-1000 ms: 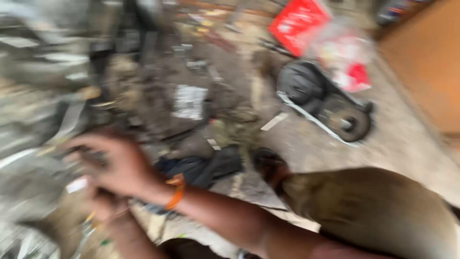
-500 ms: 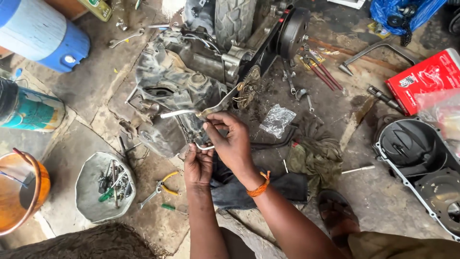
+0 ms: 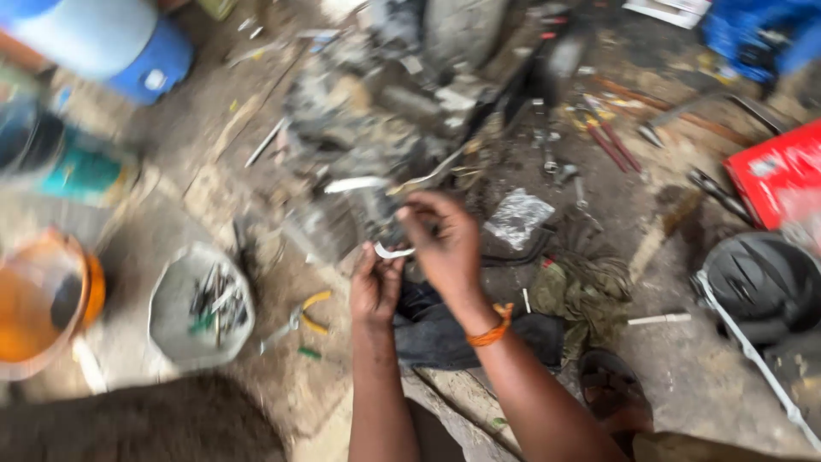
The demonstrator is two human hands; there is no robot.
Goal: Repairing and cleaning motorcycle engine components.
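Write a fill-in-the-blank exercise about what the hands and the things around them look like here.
1. The right hand wears a wristband of the colour ____.
2. Both hands meet over a small curved white strip; the left hand grips it from ____.
3. Left of the hands, a round grey dish on the ground holds small ____.
4. Between dish and left hand lie pliers with handles of the colour ____.

Missing words: orange; below; tools; yellow

Greasy metal engine (image 3: 385, 128); matt dark cloth (image 3: 479, 338); rough concrete floor (image 3: 684, 376).
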